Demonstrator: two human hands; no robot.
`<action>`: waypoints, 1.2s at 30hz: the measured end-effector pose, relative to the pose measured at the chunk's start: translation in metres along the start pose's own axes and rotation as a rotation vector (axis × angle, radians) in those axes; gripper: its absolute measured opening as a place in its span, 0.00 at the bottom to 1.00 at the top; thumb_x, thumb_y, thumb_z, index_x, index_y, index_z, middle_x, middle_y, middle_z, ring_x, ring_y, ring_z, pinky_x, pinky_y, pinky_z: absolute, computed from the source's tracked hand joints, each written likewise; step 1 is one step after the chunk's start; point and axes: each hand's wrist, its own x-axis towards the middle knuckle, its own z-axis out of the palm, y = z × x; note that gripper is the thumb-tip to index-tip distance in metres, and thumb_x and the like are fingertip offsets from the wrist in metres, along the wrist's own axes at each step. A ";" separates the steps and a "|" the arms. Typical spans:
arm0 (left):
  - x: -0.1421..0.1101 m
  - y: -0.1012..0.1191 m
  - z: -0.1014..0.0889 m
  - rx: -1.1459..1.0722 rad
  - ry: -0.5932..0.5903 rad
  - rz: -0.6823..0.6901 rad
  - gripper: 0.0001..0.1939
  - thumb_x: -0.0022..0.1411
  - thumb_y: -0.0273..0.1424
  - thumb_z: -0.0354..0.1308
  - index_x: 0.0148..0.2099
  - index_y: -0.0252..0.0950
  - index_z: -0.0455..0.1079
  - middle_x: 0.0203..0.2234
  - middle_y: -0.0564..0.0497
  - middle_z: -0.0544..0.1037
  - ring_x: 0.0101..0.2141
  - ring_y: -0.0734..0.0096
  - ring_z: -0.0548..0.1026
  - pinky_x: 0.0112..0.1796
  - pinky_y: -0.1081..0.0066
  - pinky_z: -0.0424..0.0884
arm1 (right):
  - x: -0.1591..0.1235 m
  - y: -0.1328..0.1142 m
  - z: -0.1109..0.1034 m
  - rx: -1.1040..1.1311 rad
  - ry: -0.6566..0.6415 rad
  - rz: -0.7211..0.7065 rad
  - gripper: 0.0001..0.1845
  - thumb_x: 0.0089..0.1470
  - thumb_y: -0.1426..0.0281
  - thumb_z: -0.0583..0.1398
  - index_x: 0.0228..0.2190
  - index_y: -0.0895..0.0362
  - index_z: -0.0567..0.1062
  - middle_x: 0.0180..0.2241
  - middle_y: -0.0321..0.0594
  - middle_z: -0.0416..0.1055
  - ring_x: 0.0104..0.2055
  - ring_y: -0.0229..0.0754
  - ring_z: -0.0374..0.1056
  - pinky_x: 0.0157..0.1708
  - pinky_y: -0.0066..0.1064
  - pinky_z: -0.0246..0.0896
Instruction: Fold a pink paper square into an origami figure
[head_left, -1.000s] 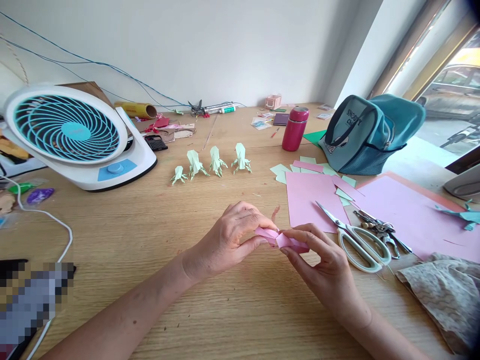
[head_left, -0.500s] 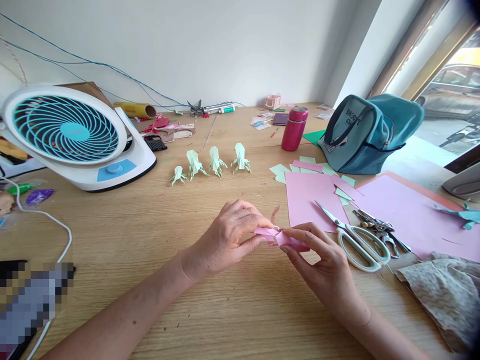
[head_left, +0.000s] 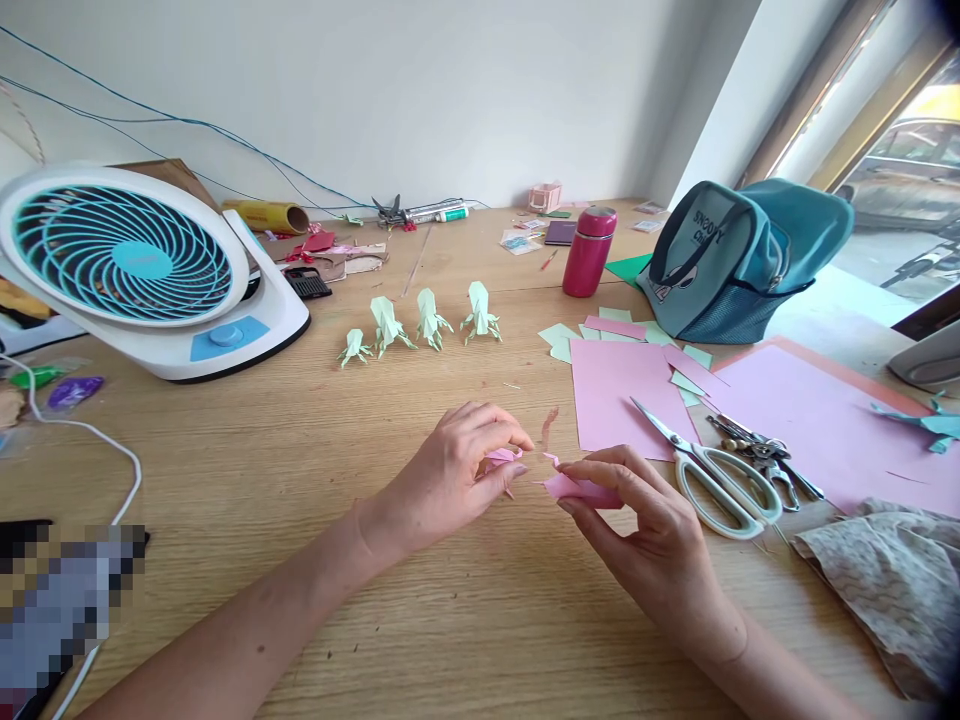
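Near the middle of the table, my left hand (head_left: 469, 455) is closed on a small pink folded paper piece (head_left: 501, 457), mostly hidden behind the thumb and fingers. Across a short gap, my right hand (head_left: 643, 540) pinches a longer pink folded paper piece (head_left: 581, 491) between thumb and fingertips. Thin curled points stick out of both pieces toward each other. Beyond the hands stands a row of several pale green origami figures (head_left: 431, 318) with thin legs.
Scissors (head_left: 712, 480) and a bunch of keys (head_left: 765, 460) lie right of my right hand. Behind them are pink paper sheets (head_left: 619, 390), a magenta flask (head_left: 589, 255) and a blue bag (head_left: 720, 265). A fan (head_left: 274, 325) stands at the left, a cloth (head_left: 892, 580) at the right.
The two pink pieces, touching or nearly so before, are now apart. My left hand has drawn slightly left with its piece; my right hand has hardly moved. The view has shifted a little.
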 end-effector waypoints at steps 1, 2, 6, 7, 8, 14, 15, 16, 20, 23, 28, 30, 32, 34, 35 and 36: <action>0.000 0.007 -0.002 -0.073 0.019 0.016 0.05 0.67 0.24 0.58 0.43 0.36 0.74 0.38 0.49 0.78 0.41 0.67 0.74 0.45 0.66 0.70 | 0.000 -0.001 0.000 -0.002 0.002 -0.007 0.13 0.59 0.79 0.62 0.44 0.54 0.75 0.38 0.40 0.71 0.38 0.39 0.71 0.36 0.30 0.70; 0.001 0.014 -0.003 -0.128 0.017 0.023 0.05 0.67 0.25 0.58 0.43 0.36 0.74 0.38 0.49 0.78 0.41 0.68 0.74 0.43 0.68 0.70 | 0.000 -0.002 0.001 -0.001 0.004 -0.011 0.12 0.59 0.80 0.62 0.43 0.54 0.74 0.37 0.39 0.72 0.38 0.39 0.70 0.36 0.30 0.69; -0.002 0.027 0.000 -0.192 0.069 0.009 0.01 0.65 0.27 0.62 0.40 0.36 0.75 0.36 0.50 0.77 0.38 0.69 0.74 0.42 0.68 0.69 | 0.000 -0.005 0.003 0.015 0.002 -0.020 0.10 0.60 0.80 0.61 0.39 0.53 0.72 0.34 0.37 0.70 0.35 0.39 0.68 0.34 0.31 0.65; -0.003 0.028 0.003 -0.197 0.079 0.007 0.01 0.64 0.26 0.63 0.39 0.36 0.75 0.36 0.50 0.76 0.39 0.69 0.74 0.43 0.67 0.69 | 0.000 -0.005 0.004 0.017 0.001 -0.019 0.10 0.60 0.80 0.61 0.39 0.53 0.71 0.33 0.37 0.70 0.35 0.39 0.68 0.34 0.31 0.64; -0.004 0.027 0.005 -0.201 0.084 0.010 0.02 0.64 0.25 0.63 0.39 0.36 0.75 0.36 0.50 0.76 0.40 0.69 0.74 0.44 0.67 0.68 | 0.000 -0.005 0.004 0.018 -0.001 -0.016 0.10 0.60 0.80 0.61 0.39 0.53 0.71 0.33 0.37 0.70 0.35 0.39 0.68 0.34 0.32 0.64; -0.008 0.024 0.015 -0.209 0.092 0.020 0.04 0.64 0.23 0.61 0.37 0.37 0.74 0.38 0.51 0.74 0.42 0.70 0.74 0.46 0.68 0.68 | -0.003 -0.002 0.007 0.089 0.005 0.065 0.09 0.59 0.80 0.61 0.37 0.53 0.71 0.33 0.37 0.69 0.35 0.40 0.67 0.34 0.32 0.63; -0.009 0.024 0.015 -0.204 0.095 0.019 0.04 0.64 0.23 0.61 0.38 0.37 0.74 0.39 0.50 0.74 0.42 0.70 0.74 0.46 0.68 0.69 | -0.004 -0.002 0.008 0.117 0.008 0.089 0.09 0.60 0.79 0.61 0.37 0.52 0.72 0.32 0.36 0.69 0.34 0.40 0.67 0.34 0.32 0.63; -0.009 0.024 0.016 -0.192 0.104 0.015 0.05 0.64 0.22 0.61 0.38 0.37 0.74 0.39 0.50 0.73 0.42 0.70 0.74 0.46 0.68 0.69 | -0.005 -0.002 0.008 0.146 0.005 0.113 0.09 0.60 0.78 0.60 0.37 0.52 0.72 0.32 0.36 0.69 0.34 0.39 0.68 0.34 0.32 0.63; -0.010 0.025 0.017 -0.133 0.135 0.010 0.05 0.65 0.23 0.58 0.38 0.36 0.73 0.40 0.49 0.72 0.41 0.69 0.73 0.46 0.66 0.69 | -0.007 -0.003 0.011 0.272 -0.032 0.200 0.06 0.63 0.75 0.59 0.39 0.51 0.72 0.33 0.35 0.71 0.34 0.39 0.70 0.34 0.31 0.65; -0.010 0.024 0.017 -0.091 0.133 0.022 0.04 0.66 0.25 0.58 0.37 0.35 0.72 0.41 0.48 0.72 0.42 0.68 0.73 0.46 0.65 0.69 | -0.008 -0.003 0.012 0.321 -0.038 0.230 0.05 0.64 0.74 0.59 0.39 0.51 0.72 0.34 0.36 0.71 0.35 0.38 0.71 0.35 0.30 0.66; -0.009 0.023 0.017 0.026 0.135 0.090 0.04 0.66 0.24 0.57 0.37 0.35 0.70 0.42 0.48 0.73 0.43 0.66 0.72 0.47 0.62 0.67 | -0.008 0.000 0.013 0.216 -0.067 0.210 0.04 0.63 0.74 0.59 0.36 0.52 0.71 0.35 0.38 0.72 0.37 0.40 0.70 0.37 0.30 0.65; -0.009 0.023 0.018 0.038 0.127 0.105 0.04 0.66 0.23 0.56 0.37 0.35 0.69 0.41 0.48 0.74 0.42 0.66 0.71 0.46 0.61 0.66 | -0.008 -0.001 0.013 0.202 -0.073 0.217 0.04 0.62 0.73 0.59 0.35 0.53 0.71 0.34 0.37 0.72 0.35 0.39 0.69 0.35 0.30 0.64; -0.009 0.023 0.018 0.017 0.115 0.095 0.05 0.66 0.23 0.56 0.36 0.35 0.69 0.41 0.48 0.74 0.42 0.66 0.71 0.46 0.62 0.66 | -0.008 -0.001 0.014 0.203 -0.078 0.239 0.04 0.62 0.72 0.60 0.33 0.53 0.71 0.32 0.37 0.71 0.33 0.39 0.67 0.33 0.29 0.63; -0.009 0.023 0.019 -0.016 0.106 0.071 0.06 0.66 0.22 0.56 0.36 0.35 0.69 0.41 0.48 0.74 0.43 0.66 0.72 0.46 0.63 0.67 | -0.007 -0.002 0.013 0.214 -0.083 0.289 0.05 0.62 0.70 0.60 0.32 0.54 0.72 0.30 0.36 0.70 0.31 0.38 0.65 0.31 0.28 0.62; -0.009 0.023 0.019 -0.031 0.106 0.060 0.06 0.67 0.23 0.56 0.36 0.35 0.70 0.41 0.48 0.74 0.44 0.66 0.72 0.46 0.63 0.67 | -0.007 -0.002 0.013 0.227 -0.085 0.329 0.06 0.62 0.68 0.60 0.32 0.54 0.72 0.29 0.36 0.70 0.30 0.38 0.65 0.30 0.28 0.61; -0.009 0.023 0.019 -0.044 0.113 0.054 0.05 0.67 0.24 0.56 0.36 0.36 0.70 0.41 0.48 0.74 0.44 0.67 0.72 0.47 0.64 0.67 | -0.007 -0.002 0.013 0.249 -0.083 0.374 0.07 0.62 0.66 0.60 0.32 0.55 0.73 0.29 0.36 0.70 0.30 0.38 0.65 0.30 0.28 0.61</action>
